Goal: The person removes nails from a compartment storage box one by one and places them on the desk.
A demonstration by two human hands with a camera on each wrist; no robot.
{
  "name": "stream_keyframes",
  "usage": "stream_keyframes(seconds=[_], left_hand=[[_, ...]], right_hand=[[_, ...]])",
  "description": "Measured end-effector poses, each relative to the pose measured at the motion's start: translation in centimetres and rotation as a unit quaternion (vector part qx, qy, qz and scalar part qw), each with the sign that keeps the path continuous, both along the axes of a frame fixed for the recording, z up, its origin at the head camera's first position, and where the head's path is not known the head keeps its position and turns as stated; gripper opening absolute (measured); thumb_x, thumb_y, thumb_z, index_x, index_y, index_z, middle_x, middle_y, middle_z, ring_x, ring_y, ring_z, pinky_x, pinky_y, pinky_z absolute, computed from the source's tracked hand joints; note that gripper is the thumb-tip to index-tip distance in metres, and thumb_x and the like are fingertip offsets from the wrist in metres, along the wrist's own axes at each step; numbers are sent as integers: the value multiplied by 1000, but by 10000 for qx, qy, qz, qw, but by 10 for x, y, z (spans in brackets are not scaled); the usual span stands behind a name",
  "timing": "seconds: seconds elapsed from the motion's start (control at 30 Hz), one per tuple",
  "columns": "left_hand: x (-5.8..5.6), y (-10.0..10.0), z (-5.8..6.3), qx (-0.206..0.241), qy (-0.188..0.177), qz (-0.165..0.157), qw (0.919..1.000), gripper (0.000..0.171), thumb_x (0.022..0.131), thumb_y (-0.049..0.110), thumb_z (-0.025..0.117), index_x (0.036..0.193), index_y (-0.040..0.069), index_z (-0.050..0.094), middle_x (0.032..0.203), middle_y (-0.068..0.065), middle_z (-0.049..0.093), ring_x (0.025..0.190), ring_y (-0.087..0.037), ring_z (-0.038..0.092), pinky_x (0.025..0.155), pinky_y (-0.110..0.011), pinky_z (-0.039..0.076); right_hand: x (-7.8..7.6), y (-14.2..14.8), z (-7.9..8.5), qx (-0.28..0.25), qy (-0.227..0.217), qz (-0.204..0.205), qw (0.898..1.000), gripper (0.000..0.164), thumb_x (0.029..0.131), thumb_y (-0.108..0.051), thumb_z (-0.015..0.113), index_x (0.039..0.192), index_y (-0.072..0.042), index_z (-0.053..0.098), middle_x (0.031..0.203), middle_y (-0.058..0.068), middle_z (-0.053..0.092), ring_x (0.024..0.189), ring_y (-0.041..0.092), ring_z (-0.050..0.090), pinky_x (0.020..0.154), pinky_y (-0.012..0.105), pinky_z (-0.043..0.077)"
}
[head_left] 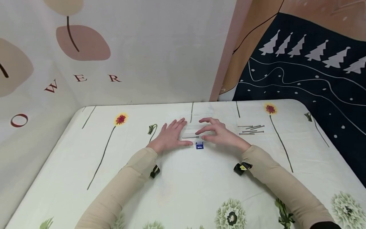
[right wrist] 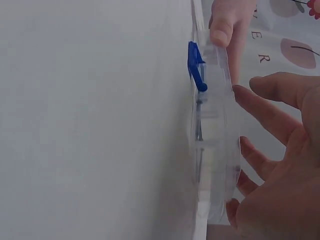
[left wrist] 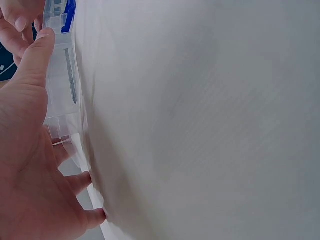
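On flowered cloth (head_left: 183,187), clear box (head_left: 191,131) partly covered by left hand (head_left: 170,136) and right hand (head_left: 219,133), fingers (head_left: 179,123) spread, nails (head_left: 251,131) farther right

Flower-printed white tablecloth (head_left: 183,190) is stretching across the foreground | pale backdrop (head_left: 160,51) is rising behind, showing rounded beige and pink shapes (head_left: 88,44) and red lettering (head_left: 112,78) | dark-blue fabric (head_left: 300,87) with white trees (head_left: 317,53) is hanging at right, beside a tan surface (head_left: 317,19) | soft light is falling across the tablecloth

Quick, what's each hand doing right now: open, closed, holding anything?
Left hand: open, fingers spread, at the clear plastic box.
Right hand: open, fingers loosely bent at the box, no grip visible.
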State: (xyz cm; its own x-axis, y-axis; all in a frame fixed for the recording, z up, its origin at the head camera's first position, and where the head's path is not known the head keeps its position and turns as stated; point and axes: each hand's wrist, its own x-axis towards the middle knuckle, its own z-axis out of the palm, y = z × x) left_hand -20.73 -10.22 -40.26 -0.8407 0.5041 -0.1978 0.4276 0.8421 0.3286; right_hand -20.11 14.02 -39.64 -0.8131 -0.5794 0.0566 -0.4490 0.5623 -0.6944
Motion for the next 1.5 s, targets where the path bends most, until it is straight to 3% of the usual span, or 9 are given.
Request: stream_keyframes(seconds=[0.27, 0.5, 0.77, 0.9, 1.23, 1.5], left_hand=[[0, 1, 0, -41, 19, -63, 10000, 97, 86, 68, 54, 155, 12, 18, 161, -4, 8, 145, -33, 9, 111, -61, 7], [-2, -2, 2, -5, -194, -200, 9996, 96, 87, 67, 52, 156, 12, 14, 162, -3, 4, 145, -33, 5, 111, -62, 4], [-6, -16, 7, 387, -639, -640, 9951, 90, 92, 59, 52, 157, 16, 7, 162, -2, -1, 146, -30, 0, 112, -58, -2], [-8, -19, 6, 468, -734, -706, 9937, 87, 92, 60, 52, 157, 21, 9, 162, 1, -2, 146, -28, -2, 113, -55, -2], [-10, -20, 3, 500, -620, -709, 9943, 86, 91, 60, 53, 157, 23, 12, 162, 1, 1, 146, -28, 0, 113, -57, 0], [-9, -18, 4, 324, -363, -741, 9961, 85, 91, 58, 55, 156, 21, 16, 162, -1, 6, 146, -31, 6, 112, -60, 6]], right_hand=[[4, -8, 0, 677, 219, 357, 9968, 32, 88, -21, 67, 120, -15, 71, 150, 13, 35, 138, 39, 23, 104, 65, 9], [10, -16, 3, 1007, 261, 474, 9934, 37, 88, -24, 69, 123, -14, 68, 151, 15, 31, 137, 41, 23, 104, 68, 3], [9, -25, 4, 1086, 174, 240, 9936, 19, 87, -22, 67, 105, -18, 73, 146, 14, 34, 133, 40, 28, 102, 69, 1], [8, -25, 3, 1063, 165, 196, 9940, 15, 85, -19, 70, 99, -19, 74, 146, 13, 34, 133, 39, 28, 103, 68, 1], [8, -23, 4, 1082, 168, 386, 9932, 27, 84, -18, 73, 111, -18, 75, 153, 10, 29, 135, 38, 23, 102, 69, 0], [6, -29, 5, 1085, 102, 176, 9939, 16, 82, -16, 73, 98, -18, 77, 148, 8, 35, 134, 37, 24, 101, 70, 1]])
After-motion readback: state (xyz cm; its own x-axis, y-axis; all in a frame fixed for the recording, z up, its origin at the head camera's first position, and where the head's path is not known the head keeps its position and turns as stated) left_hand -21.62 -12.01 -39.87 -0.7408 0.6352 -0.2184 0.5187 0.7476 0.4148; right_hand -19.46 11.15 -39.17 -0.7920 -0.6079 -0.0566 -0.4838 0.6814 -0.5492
